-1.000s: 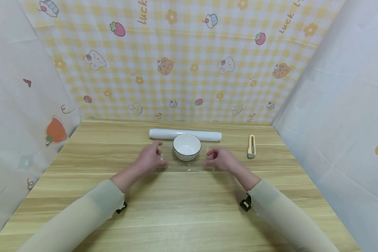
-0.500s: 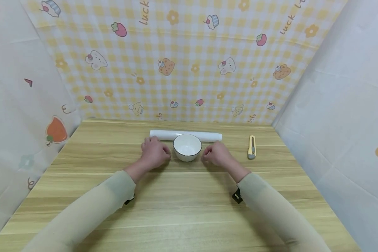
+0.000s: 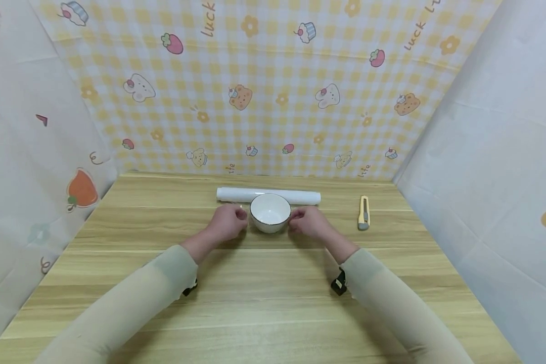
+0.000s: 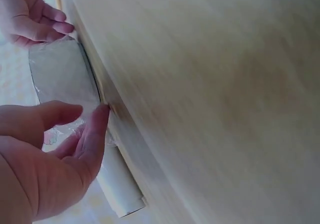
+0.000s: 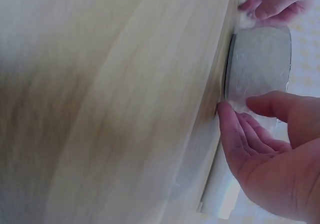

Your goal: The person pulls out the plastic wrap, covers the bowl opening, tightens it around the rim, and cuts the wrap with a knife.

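Note:
The white bowl (image 3: 267, 228) with a dark rim stands on the table, clear film (image 4: 70, 79) wrinkled over its side in the wrist views. At the bowl's left, my left hand (image 3: 226, 222) has its bent fingers (image 4: 92, 141) low by the film, thumb apart from them. On the opposite side, my right hand (image 3: 310, 222) is close against the bowl, its thumb and fingers (image 5: 235, 141) apart at the film's edge. Whether any film lies between the fingertips is hard to see. Behind the bowl lies a white roll (image 3: 302, 197).
A yellow and grey box cutter (image 3: 363, 213) lies on the wooden table (image 3: 264, 303), right of the bowl. Patterned cloth (image 3: 277, 65) hangs behind the table, with pale cloth at both sides.
Both hands have moved inward to the bowl's sides from farther out. The clear film visible in front of the bowl earlier no longer spreads there. Bowl, roll and cutter have stayed in place.

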Demonstrator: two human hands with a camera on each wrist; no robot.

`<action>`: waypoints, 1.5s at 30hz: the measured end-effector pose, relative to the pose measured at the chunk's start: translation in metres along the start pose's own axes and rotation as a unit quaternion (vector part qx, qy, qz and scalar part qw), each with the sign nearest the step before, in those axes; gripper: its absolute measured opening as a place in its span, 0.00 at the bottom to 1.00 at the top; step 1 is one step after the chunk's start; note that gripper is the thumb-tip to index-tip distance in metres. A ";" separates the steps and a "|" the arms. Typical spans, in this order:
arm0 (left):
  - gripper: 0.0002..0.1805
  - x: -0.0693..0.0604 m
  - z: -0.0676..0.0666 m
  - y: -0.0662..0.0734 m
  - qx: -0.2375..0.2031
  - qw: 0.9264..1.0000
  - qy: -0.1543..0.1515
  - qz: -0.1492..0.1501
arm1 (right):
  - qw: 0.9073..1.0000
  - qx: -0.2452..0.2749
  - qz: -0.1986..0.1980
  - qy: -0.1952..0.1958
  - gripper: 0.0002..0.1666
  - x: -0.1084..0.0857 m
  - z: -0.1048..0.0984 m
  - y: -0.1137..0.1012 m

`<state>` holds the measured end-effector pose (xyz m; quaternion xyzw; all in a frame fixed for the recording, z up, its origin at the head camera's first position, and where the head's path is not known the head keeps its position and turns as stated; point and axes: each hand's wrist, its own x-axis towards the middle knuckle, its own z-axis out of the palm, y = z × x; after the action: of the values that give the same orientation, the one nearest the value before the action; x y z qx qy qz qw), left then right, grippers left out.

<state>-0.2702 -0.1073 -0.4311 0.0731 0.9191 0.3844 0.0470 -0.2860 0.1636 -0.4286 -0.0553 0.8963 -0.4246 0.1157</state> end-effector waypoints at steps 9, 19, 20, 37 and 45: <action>0.20 0.010 0.005 0.004 -0.384 0.910 -0.008 -0.158 | 0.963 0.253 0.094 0.012 0.24 0.007 0.004 -0.002; 0.14 0.017 0.009 0.011 -0.362 0.911 0.043 -0.195 | 0.963 0.252 0.084 0.048 0.20 0.014 0.010 -0.002; 0.14 0.018 0.009 0.012 -0.351 0.916 0.051 -0.187 | 0.962 0.254 0.084 0.055 0.19 0.014 0.010 -0.003; 0.22 0.014 0.040 0.020 -0.051 0.993 0.107 -0.021 | 0.995 0.071 0.031 0.060 0.15 0.006 0.010 -0.023; 0.36 0.022 0.081 0.008 -0.131 0.978 0.160 -0.031 | 0.997 -0.057 0.022 0.052 0.13 0.002 0.013 -0.033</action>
<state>-0.2794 -0.0412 -0.4832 -0.0251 0.8582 0.5066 -0.0792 -0.2842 0.1329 -0.4117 -0.0202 0.9247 -0.3726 0.0753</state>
